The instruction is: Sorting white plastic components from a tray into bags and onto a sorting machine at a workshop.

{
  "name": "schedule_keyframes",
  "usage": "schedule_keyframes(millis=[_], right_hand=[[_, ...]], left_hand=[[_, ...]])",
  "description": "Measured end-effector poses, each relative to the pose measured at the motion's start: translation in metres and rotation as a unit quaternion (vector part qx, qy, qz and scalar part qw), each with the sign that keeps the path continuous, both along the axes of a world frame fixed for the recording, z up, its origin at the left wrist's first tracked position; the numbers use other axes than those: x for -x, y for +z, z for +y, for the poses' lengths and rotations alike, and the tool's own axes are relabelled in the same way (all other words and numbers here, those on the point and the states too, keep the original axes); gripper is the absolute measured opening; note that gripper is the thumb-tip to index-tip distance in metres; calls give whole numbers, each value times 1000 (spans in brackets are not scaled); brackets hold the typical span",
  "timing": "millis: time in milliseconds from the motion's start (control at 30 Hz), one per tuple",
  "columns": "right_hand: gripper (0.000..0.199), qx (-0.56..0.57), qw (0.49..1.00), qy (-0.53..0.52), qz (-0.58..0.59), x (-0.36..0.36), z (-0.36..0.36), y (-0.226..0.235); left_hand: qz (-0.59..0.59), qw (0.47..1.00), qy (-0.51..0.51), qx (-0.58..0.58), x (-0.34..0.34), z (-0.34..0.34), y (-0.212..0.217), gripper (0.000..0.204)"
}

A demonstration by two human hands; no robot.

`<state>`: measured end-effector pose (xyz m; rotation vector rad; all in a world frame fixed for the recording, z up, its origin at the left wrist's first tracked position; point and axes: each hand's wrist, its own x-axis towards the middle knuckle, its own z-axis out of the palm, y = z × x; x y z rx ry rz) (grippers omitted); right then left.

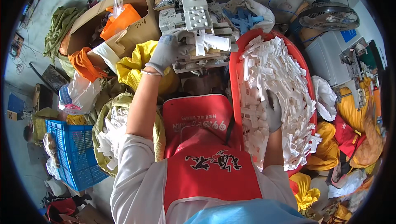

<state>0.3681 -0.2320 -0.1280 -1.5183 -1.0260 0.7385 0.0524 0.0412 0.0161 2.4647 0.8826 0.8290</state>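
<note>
White plastic parts (284, 71), too many to count, fill one red tub (308, 65) around the right hand (273, 112), its gloved fingers among them; whether they pinch any, I cannot tell. The gloved left hand (167, 50) curls at one machine (198, 15), grip hidden; one white cylindrical piece (218, 42) lies just right of it.

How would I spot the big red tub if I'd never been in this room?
Start at the grey metal machine at the top middle. Just right and lower stands a long oval red tub, with the gloved right hand in it. Unlike the white sack of blue pieces near its top end, it is heaped with white plastic pieces.
</note>
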Motion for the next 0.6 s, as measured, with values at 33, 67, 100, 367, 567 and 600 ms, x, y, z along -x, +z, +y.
schedule_keyframes(millis=[33, 67, 100, 367, 567, 600], right_hand=[[43, -28, 999, 0, 38, -2, 10, 5], [42, -43, 998, -11, 42, -3, 22, 14], [41, -56, 997, -23, 46, 0, 35, 28], [41, -112, 990, 81, 4, 40, 158, 113], [40, -215, 944, 165, -189, 65, 202, 100], [39, -246, 912, 183, -273, 70, 209, 104]], left_hand=[[-2, 1000, -2, 0, 0, 1, -3, 34], [-27, 1000, 1, 10, 1, 1, -6, 33], [-52, 998, 2, 21, 1, 2, -9, 32], [-81, 985, 97, -121, 11, -22, -9, 29], [-143, 949, 268, -90, 80, -82, -17, 26], [-144, 941, 293, -90, 103, -90, -31, 27]])
